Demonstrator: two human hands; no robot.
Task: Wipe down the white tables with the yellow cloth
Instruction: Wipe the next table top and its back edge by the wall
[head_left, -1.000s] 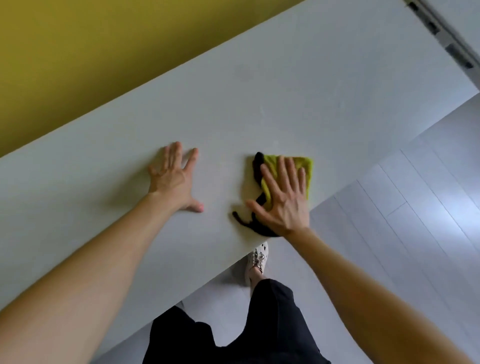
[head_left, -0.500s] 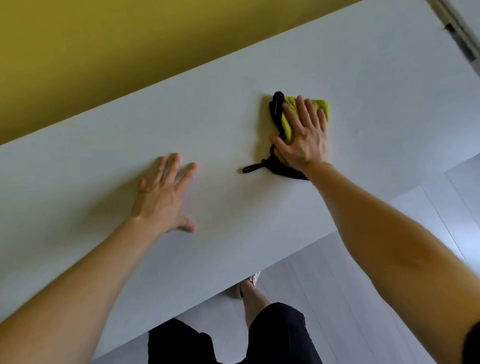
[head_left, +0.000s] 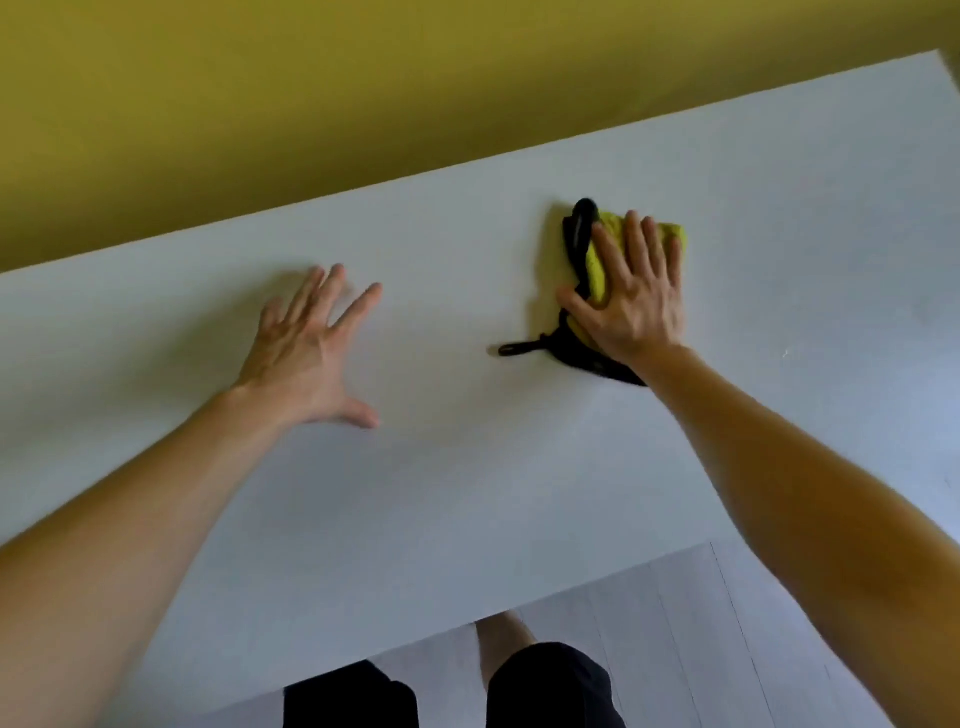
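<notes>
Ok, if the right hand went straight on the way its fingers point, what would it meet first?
Only bare white table lies ahead of the right hand and the yellow cloth under it, up to the far edge; past that, likely the yellow wall, though any gap is unclear.

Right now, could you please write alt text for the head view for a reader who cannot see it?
A person's right hand presses a yellow cloth flat on a white table, while the left hand rests spread on it; a yellow wall stands behind.
</notes>
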